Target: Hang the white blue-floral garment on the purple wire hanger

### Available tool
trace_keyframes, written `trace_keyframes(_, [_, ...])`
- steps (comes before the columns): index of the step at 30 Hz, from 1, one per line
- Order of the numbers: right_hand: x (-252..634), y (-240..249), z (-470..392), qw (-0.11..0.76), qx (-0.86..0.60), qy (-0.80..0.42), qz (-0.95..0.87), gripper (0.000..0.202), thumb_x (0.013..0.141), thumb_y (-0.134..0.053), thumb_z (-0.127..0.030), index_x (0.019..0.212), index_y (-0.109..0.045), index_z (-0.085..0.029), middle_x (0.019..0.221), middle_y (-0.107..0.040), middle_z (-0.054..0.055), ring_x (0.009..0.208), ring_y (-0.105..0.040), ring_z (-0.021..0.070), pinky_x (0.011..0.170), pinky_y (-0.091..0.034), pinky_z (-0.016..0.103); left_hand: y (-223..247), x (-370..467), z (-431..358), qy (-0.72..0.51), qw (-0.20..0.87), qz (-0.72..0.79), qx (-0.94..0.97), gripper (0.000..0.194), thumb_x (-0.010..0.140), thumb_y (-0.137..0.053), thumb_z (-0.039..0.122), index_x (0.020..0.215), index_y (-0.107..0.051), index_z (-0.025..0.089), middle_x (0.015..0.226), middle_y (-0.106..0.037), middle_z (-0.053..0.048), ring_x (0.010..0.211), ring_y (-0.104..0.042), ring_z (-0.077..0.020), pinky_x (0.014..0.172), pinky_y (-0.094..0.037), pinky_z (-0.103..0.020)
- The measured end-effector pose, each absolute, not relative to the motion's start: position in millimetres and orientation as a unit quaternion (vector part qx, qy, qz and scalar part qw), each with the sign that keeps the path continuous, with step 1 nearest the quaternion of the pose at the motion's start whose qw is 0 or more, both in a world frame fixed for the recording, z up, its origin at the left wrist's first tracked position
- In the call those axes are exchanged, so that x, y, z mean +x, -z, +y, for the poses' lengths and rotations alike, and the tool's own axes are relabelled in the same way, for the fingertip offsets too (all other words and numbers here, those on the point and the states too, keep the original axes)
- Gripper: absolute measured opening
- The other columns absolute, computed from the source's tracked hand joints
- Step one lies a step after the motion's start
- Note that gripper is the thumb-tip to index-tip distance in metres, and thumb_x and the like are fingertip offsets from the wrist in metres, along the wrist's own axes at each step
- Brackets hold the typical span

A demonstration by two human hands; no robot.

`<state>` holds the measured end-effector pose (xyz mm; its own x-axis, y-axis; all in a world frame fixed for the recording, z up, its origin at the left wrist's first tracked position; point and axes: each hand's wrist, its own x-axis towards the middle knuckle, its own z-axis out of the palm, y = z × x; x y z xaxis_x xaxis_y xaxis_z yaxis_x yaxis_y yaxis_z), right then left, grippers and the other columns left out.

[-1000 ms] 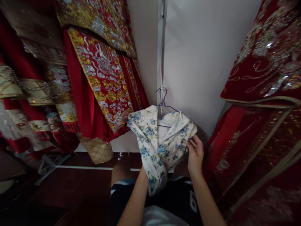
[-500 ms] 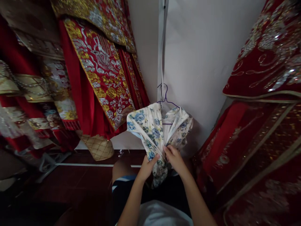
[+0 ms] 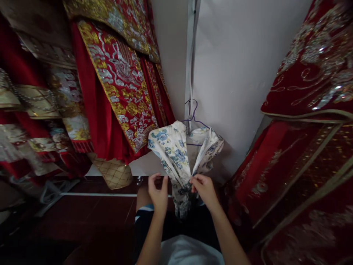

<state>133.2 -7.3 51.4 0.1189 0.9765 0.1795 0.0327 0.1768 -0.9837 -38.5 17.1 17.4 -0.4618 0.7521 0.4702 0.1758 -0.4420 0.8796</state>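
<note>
A white shirt with blue flowers (image 3: 178,151) hangs on a thin purple hanger (image 3: 194,115), its front parted in a V at the neck. My right hand (image 3: 203,187) pinches the front edge at the bottom of the V. Just off the shirt's left side is my left hand (image 3: 159,191), its thumb and fingers apart with nothing between them. The lower part of the shirt narrows and hangs down between my knees, in shadow.
Red garments with gold and silver embroidery (image 3: 121,77) hang at the left. More red beaded garments (image 3: 303,84) hang close on the right. A pale pole (image 3: 191,55) runs up the wall corner (image 3: 228,48). A white rack bar (image 3: 102,194) lies low over the dark red floor.
My left hand has let go of the shirt front and moved left, its fingers spreading. My right hand keeps its pinch, a little lower. The neck opening is somewhat wider.
</note>
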Motion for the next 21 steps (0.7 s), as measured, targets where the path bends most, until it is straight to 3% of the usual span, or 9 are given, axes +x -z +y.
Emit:
trace_keyframes(6, [135, -60, -17, 0.547, -0.457, -0.477, -0.514, 0.03, 0.074, -0.067, -0.046, 0.065, -0.064, -0.017, 0.045, -0.058, 0.0, 0.041, -0.05, 0.0119, 0.045, -0.037, 0.023, -26, 12, 2, -0.558, 0.289, 0.411, 0.661, 0.013, 0.087, -0.056, 0.028, 0.089, -0.063, 0.017, 0.085, -0.067, -0.004, 0.082, -0.062, -0.0181, 0.077, -0.047, -0.028])
trace_keyframes(10, [147, -76, -3, 0.591, -0.452, -0.483, -0.462, 0.033, 0.07, -0.071, -0.048, 0.064, -0.065, -0.016, 0.047, -0.059, 0.0, 0.042, -0.047, 0.0104, 0.043, -0.035, 0.023, -21, 22, 2, -0.504, 0.287, 0.386, 0.718, 0.018, 0.092, -0.047, 0.027, 0.083, -0.059, 0.018, 0.078, -0.064, -0.003, 0.074, -0.06, -0.0162, 0.071, -0.044, -0.025])
trace_keyframes(15, [158, -138, 55, 0.707, -0.412, -0.395, -0.417, 0.029, 0.064, -0.074, -0.044, 0.063, -0.066, -0.016, 0.044, -0.051, -0.004, 0.04, -0.039, 0.0075, 0.041, -0.028, 0.022, -22, 22, -3, -0.414, 0.235, 0.42, 0.773, 0.012, 0.087, -0.051, 0.022, 0.079, -0.058, 0.019, 0.072, -0.062, -0.002, 0.068, -0.058, -0.0167, 0.064, -0.039, -0.026])
trace_keyframes(21, [153, -197, 81, 0.737, -0.367, -0.336, -0.458, 0.027, 0.07, -0.069, -0.042, 0.065, -0.064, -0.016, 0.043, -0.05, -0.005, 0.039, -0.039, 0.007, 0.04, -0.027, 0.021, -27, 15, -2, -0.36, 0.232, 0.415, 0.803, 0.012, 0.085, -0.052, 0.018, 0.078, -0.062, 0.019, 0.071, -0.064, -0.003, 0.066, -0.059, -0.017, 0.062, -0.039, -0.026])
